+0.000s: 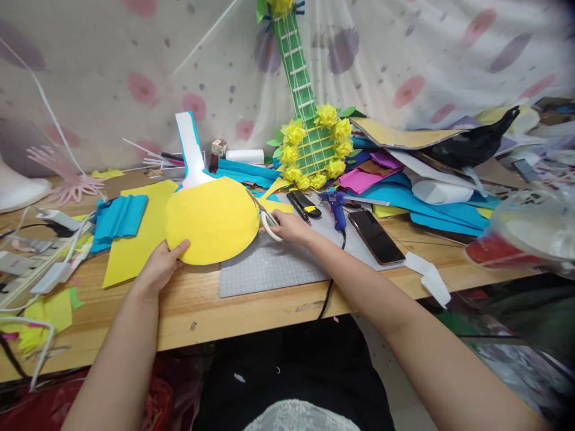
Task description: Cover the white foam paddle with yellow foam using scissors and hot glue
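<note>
White lacy fabric [300, 416] lies nearest us, below black cloth [296, 365] across our lap. At the table's right end we see a clear plastic tub with a red lower band [505, 250]; whatever is inside is too blurred to name. Below the table's left part, a red plastic bag [158, 392] sits partly behind our forearm, its contents unclear.

Our left hand [159, 263] is clamped on a rounded yellow paper sheet [211, 221] at its lower left edge, thumb on top. Our right hand [287, 227] is closed around white-handled scissors [266, 230], blades at the sheet's right edge. A long white strip edged in blue [191, 143] juts from behind the sheet, which blocks part of a grey gridded mat [256, 275]; our right forearm crosses that mat too.

Beyond it we have a blue glue gun [336, 209], a black smartphone [376, 236] and a green guitar shape ringed with yellow flowers [299, 72].

Everything rests on a pale wooden table [188, 311] before a white floral-printed curtain [188, 54].
</note>
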The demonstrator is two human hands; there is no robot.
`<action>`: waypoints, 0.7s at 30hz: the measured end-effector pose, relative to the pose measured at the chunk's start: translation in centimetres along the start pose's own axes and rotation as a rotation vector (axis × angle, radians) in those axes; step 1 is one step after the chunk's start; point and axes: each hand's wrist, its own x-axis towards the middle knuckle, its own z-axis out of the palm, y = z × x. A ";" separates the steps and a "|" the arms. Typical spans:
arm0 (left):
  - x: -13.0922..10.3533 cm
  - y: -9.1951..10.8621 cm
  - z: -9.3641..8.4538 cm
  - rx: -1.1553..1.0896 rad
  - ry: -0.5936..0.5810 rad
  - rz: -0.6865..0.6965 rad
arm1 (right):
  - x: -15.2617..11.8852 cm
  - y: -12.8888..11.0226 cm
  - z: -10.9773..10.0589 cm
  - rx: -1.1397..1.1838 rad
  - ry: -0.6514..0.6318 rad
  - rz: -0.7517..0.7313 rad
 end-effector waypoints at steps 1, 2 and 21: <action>-0.1 0.1 0.1 -0.001 0.003 -0.001 | 0.0 0.1 0.0 -0.006 0.004 -0.001; -0.1 0.2 0.1 -0.002 0.006 -0.001 | 0.0 0.2 0.0 -0.013 0.006 -0.001; -0.1 -0.1 -0.1 0.026 -0.072 0.033 | 0.2 1.2 -0.1 0.014 0.036 -0.039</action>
